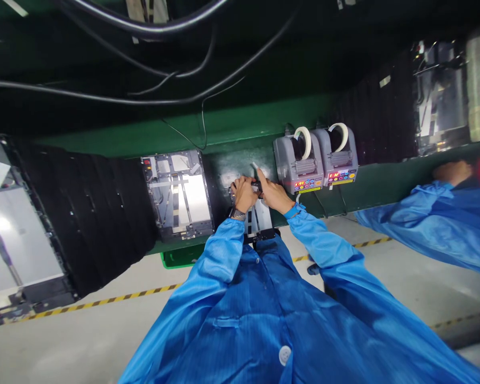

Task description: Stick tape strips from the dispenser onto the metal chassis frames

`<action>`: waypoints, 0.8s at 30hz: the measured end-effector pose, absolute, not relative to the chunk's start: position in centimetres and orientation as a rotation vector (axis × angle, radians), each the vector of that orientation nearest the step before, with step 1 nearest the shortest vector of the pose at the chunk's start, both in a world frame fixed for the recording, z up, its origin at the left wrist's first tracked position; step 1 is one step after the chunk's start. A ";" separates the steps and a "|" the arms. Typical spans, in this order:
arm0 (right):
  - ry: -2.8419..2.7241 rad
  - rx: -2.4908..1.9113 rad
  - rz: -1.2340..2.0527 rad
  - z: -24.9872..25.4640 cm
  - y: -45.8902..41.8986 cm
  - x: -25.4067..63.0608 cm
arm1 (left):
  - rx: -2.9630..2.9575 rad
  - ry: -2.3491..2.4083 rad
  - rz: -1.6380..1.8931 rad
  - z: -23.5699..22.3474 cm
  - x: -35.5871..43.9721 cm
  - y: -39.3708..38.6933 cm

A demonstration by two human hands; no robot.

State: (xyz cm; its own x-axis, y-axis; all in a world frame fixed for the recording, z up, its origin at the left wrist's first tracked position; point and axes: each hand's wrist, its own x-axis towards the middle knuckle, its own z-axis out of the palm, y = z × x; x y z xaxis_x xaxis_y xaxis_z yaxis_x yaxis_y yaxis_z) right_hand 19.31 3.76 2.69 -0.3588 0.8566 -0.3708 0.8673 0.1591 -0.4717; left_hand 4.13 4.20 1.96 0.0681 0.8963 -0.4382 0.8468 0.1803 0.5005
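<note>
Two hands, the left hand [244, 194] and the right hand [274, 196], meet over one small dark piece [256, 185]. Both grips are narrow, with the fingers closed in on the piece, though they hide most of it, so the exact hold cannot be told. One pale strip [255, 166] stands just above the right fingertips; whether it is held cannot be told. Both hands are over one metal tablet frame [260, 218], which lies at the near edge of a black belt [92, 208].

Counted from that frame: two grey tape dispensers [317, 159] stand just beyond it on the right, each with one pale roll, and they leave the right hand little room. One more open tablet frame [178, 194] lies on the left, with a short stretch of belt between. One larger panel [12, 240] lies farther left. One green rail [184, 130] runs along the far edge of the belt. One green crate [176, 260] shows below the near edge. One co-worker's blue sleeve [416, 224] and hand [452, 172] are well apart on the right.
</note>
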 end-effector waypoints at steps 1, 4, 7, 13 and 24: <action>2.376 1.800 -0.981 2.6 3.8 19.4 | 1.651 1.762 0.088 2.0 4.1 4.2; 2.360 1.962 -1.077 1.8 3.4 19.9 | 1.649 1.770 0.085 1.9 4.1 4.2; 2.338 2.151 -1.291 0.2 2.1 20.5 | 1.646 1.776 0.100 1.7 4.1 4.2; 2.234 2.511 -1.486 -2.1 -0.8 20.0 | 1.648 1.766 0.124 1.5 4.1 4.1; 2.357 2.512 -1.260 -1.7 -1.9 19.3 | 1.654 1.764 0.070 1.9 4.1 4.6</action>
State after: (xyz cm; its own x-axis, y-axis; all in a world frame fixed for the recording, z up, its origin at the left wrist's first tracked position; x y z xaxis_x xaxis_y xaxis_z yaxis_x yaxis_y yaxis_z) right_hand 19.27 -1.93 -1.66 0.0097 0.9932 -0.1157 0.6481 -0.0944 -0.7557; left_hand 4.06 4.58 1.91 0.0675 0.8917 -0.4475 0.8534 0.1807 0.4889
